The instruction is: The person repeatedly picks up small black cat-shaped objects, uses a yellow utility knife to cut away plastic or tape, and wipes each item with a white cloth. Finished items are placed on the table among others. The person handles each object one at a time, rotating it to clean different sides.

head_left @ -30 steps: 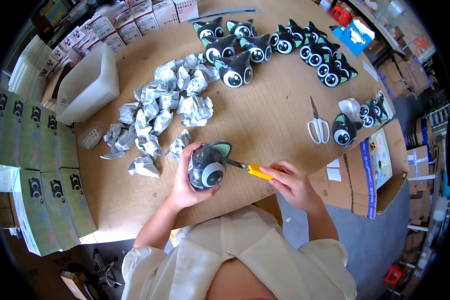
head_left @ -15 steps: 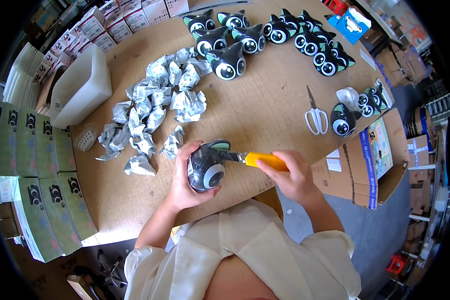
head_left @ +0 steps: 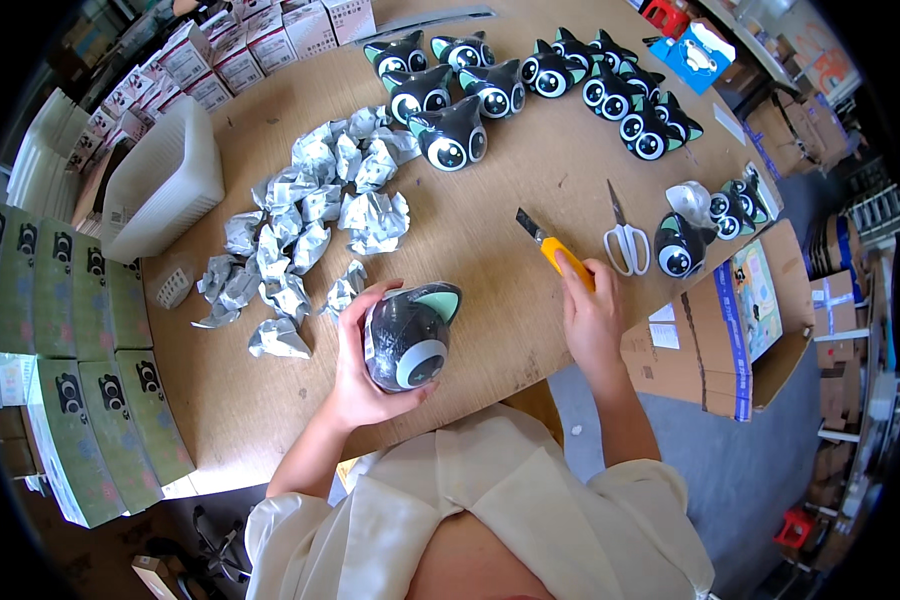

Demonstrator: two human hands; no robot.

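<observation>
A black cat-head figure (head_left: 406, 340) with a green inner ear and a big white-ringed eye rests in my left hand (head_left: 355, 385), whose fingers wrap round its left side and underside. My right hand (head_left: 595, 315) is closed round the yellow handle of a utility knife (head_left: 560, 258). The knife's dark blade points up and left, apart from the figure. White-handled scissors (head_left: 627, 245) lie just right of my right hand. Crumpled silver-grey paper (head_left: 344, 288) lies beyond my left hand, part of a larger spread of such wads (head_left: 295, 205).
Several more cat heads (head_left: 448, 135) stand along the far side of the table (head_left: 510, 330). Another cat head (head_left: 678, 245) sits at the right edge, above an open cardboard box (head_left: 690, 350). At left are a white plastic bin (head_left: 170, 180) and stacked green boxes (head_left: 100, 410).
My right hand has drawn the knife away from the figure's ear, moving right and away from me with the blade now tilted upward. The left hand still holds the figure, slightly turned.
</observation>
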